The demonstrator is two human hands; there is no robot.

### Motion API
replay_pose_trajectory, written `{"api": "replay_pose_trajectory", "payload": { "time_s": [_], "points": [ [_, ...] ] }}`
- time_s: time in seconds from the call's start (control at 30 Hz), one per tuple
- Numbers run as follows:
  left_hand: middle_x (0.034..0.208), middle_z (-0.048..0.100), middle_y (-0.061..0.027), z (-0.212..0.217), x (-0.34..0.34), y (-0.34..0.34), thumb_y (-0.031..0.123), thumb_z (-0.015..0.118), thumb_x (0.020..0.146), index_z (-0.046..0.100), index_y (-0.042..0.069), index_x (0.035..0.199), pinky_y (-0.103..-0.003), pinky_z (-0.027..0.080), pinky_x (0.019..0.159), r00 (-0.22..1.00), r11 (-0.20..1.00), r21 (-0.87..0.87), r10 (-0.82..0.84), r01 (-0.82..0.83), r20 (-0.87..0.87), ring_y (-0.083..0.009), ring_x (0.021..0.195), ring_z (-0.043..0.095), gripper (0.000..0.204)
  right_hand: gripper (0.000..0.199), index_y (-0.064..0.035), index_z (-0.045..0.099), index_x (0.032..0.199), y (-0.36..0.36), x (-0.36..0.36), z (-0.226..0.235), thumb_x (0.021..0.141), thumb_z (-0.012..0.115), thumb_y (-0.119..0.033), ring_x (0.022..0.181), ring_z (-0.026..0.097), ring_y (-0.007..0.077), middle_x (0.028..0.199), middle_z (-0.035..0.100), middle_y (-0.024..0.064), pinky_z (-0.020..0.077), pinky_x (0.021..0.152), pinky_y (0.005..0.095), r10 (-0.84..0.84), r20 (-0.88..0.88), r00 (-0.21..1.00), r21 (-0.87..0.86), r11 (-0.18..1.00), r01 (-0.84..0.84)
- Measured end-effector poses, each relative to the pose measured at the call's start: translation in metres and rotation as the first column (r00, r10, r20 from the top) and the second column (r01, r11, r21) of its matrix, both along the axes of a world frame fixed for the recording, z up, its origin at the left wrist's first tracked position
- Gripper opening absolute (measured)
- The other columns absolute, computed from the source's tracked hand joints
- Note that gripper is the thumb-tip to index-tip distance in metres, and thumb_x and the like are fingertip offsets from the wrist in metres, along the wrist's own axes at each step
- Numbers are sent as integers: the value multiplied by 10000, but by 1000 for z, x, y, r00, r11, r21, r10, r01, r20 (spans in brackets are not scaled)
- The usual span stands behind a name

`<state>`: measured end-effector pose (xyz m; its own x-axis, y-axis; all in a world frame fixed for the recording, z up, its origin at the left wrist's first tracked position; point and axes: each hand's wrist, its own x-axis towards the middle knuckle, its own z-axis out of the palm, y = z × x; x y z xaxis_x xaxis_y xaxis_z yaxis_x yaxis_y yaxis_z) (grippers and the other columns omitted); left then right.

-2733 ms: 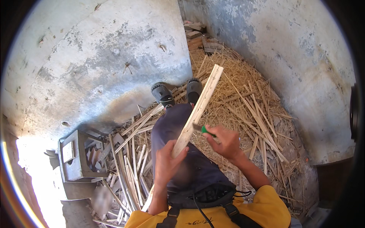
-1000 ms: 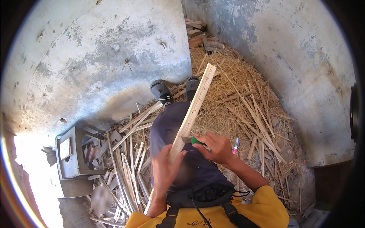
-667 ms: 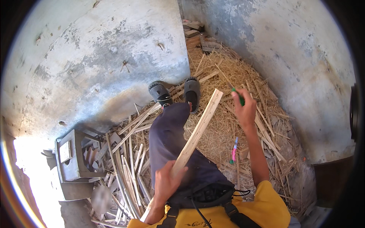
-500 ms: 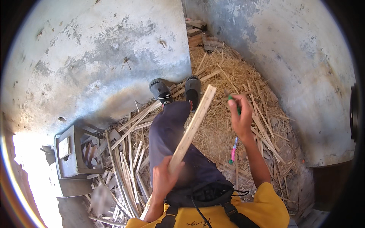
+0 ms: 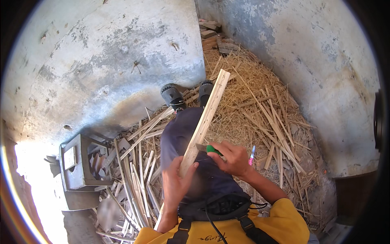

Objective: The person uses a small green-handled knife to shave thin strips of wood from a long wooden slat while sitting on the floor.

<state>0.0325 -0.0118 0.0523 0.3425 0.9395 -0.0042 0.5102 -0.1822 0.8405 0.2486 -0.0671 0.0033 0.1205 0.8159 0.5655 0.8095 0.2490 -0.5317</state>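
Note:
My left hand (image 5: 176, 186) grips the lower part of a long pale bamboo slat (image 5: 207, 118) that slants up and away over my dark trousers (image 5: 178, 136). In my right hand (image 5: 232, 157) is a green-handled knife (image 5: 211, 149), its blade resting against the slat's right edge just above my left hand. My two dark shoes (image 5: 172, 95) rest on the floor beyond my knees. Yellow sleeves and a black strap show at the bottom of the view.
A thick heap of straw-coloured shavings and split bamboo strips (image 5: 260, 110) covers the floor to the right and left. A pink-handled tool (image 5: 251, 154) lies in the shavings. A grey concrete block (image 5: 79, 162) stands at left. Rough grey walls close in behind.
My right hand swung the knife far out along the slat to its tip, then came back close; the blade is now against the slat near my left hand again.

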Motion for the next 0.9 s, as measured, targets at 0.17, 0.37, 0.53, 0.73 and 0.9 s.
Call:
{"api": "replay_pose_trajectory", "payload": {
  "time_s": [0.17, 0.37, 0.53, 0.73, 0.9],
  "points": [
    [807, 764, -171, 1, -4, -7, 229, 877, 919, 745, -11, 1103, -344, 540, 660, 998, 999, 35, -17, 20, -65, -197, 677, 722, 330, 283, -108, 799, 1150, 11, 21, -2, 994, 790, -344, 623, 715, 242, 854, 743, 53, 530, 513, 370, -140, -51, 989, 82, 986, 144],
    [782, 751, -169, -2, -3, -7, 215, 871, 918, 740, -14, 1103, -358, 533, 646, 999, 997, 76, 6, -3, -35, -214, 665, 729, 322, 278, -100, 801, 1139, 22, 45, 12, 998, 789, -340, 592, 705, 226, 863, 757, 61, 521, 501, 353, -141, 66, 988, 98, 986, 134],
    [782, 737, -201, -1, -7, -4, 211, 861, 929, 737, -11, 1096, -377, 530, 630, 999, 995, 103, -4, 8, -42, -274, 651, 728, 304, 292, -84, 798, 1132, 37, 57, 6, 1011, 776, -348, 599, 714, 213, 870, 763, 66, 519, 501, 340, -140, 44, 989, 128, 983, 133],
    [756, 720, -219, -4, -31, -23, 203, 853, 939, 754, -16, 1108, -385, 533, 605, 993, 995, 46, -79, 83, -85, -284, 601, 715, 294, 510, -56, 805, 1215, 69, 178, -28, 1099, 617, -515, 579, 625, 163, 761, 727, 62, 472, 535, 354, -579, -75, 812, -58, 815, 577],
    [650, 671, -193, -8, -32, -16, 207, 872, 929, 765, -26, 1093, -374, 503, 555, 996, 997, 79, 1, 6, -85, -219, 534, 670, 304, 505, -33, 803, 1175, 50, 171, -11, 1110, 590, -487, 575, 541, 131, 780, 715, 84, 411, 565, 281, -393, -344, 853, -76, 917, 392]
  ]
}}
